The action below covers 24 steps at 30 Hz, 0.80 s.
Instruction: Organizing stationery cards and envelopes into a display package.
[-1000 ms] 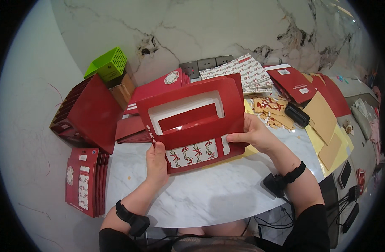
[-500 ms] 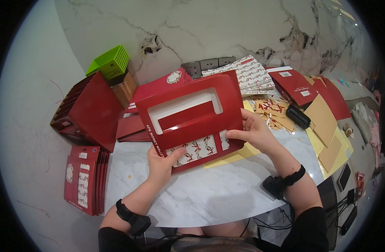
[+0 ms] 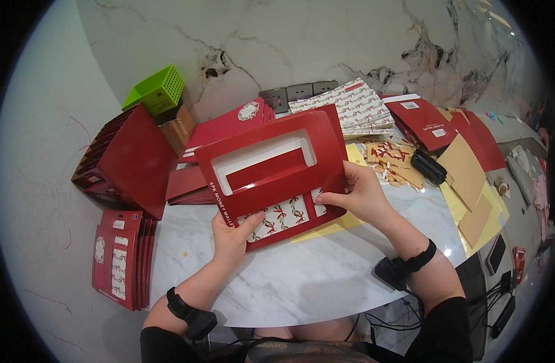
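Observation:
Above the table I hold a red cardboard package (image 3: 270, 195), tilted, with two cut-out windows in its front. Through the upper window shows a white piece with a red strip (image 3: 265, 170). A white card with a bow-and-leaf pattern (image 3: 280, 219) shows in the lower window. My left hand (image 3: 230, 242) grips the lower left edge, its thumb resting over the patterned card. Closed on the right edge is my right hand (image 3: 363, 192), its thumb on the front near the lower window's right end. The fingers behind the package are partly hidden.
Finished-looking red packages (image 3: 114, 260) stand at the left, below a red divided box (image 3: 132, 163). Behind are a green basket (image 3: 156, 91), red card stacks (image 3: 229, 124) and patterned cards (image 3: 350, 109). To the right lie a black case (image 3: 428, 167), paper scraps (image 3: 389, 154) and tan sheets (image 3: 465, 160).
The package has shifted slightly left and down along its right side. My right hand has moved left and down with it, its thumb still on the front. My left hand keeps its grip.

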Tool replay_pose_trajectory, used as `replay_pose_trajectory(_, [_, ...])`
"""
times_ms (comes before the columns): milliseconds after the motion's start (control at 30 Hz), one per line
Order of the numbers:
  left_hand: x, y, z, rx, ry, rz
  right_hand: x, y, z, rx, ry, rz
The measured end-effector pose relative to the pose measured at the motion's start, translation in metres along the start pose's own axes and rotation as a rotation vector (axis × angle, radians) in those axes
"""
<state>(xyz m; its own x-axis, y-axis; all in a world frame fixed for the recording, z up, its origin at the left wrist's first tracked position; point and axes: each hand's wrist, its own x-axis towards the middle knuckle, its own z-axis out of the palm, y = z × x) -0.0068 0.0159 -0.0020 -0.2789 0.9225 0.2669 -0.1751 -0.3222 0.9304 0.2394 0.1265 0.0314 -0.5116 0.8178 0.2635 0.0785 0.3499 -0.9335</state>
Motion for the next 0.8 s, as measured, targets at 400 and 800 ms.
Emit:
replay_pose_trajectory(400, [0.003,-0.001,0.008,-0.100,0.038,-0.200,0.000,0.004,0.008,-0.322,0.015,-0.028])
replay_pose_trajectory(800, [0.000,-0.010,0.005,-0.127,0.006,-0.161,-0.001,0.002,0.006,-0.374,-0.014,0.004])
